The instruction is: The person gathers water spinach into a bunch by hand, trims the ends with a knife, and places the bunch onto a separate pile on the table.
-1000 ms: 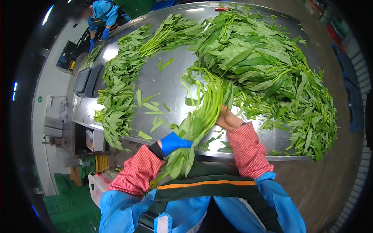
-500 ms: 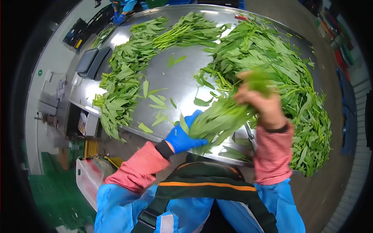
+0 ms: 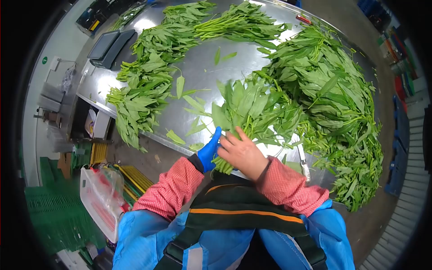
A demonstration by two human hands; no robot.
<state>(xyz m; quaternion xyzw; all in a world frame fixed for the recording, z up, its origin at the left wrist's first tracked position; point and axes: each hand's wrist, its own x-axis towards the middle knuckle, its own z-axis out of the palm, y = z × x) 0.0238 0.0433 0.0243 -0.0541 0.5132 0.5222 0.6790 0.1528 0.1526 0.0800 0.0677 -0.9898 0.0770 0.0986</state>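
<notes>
My left hand (image 3: 209,151), in a blue glove, is at the near edge of the metal table, closed about the left side of a bunch of water spinach (image 3: 245,105). My bare right hand (image 3: 243,154) is wrapped over the same bunch from the right. Its cut stems point down towards my body, and its leaves fan out away from me. Some of the left fingers are hidden behind the stems. A knife (image 3: 303,162) lies on the table just right of my right forearm. Beyond it spreads a large heap of water spinach (image 3: 328,85).
Bundled greens (image 3: 153,76) line the table's left side, with another bundle (image 3: 240,24) at the back. Loose leaves (image 3: 195,103) are scattered on the metal table (image 3: 198,67). A dark grey device (image 3: 109,49) stands at the left edge. A white basket (image 3: 101,202) is below left.
The bunch has turned, so its stems now face me and its leaves point away. My right hand has come down and left to meet my left hand. The knife is more exposed.
</notes>
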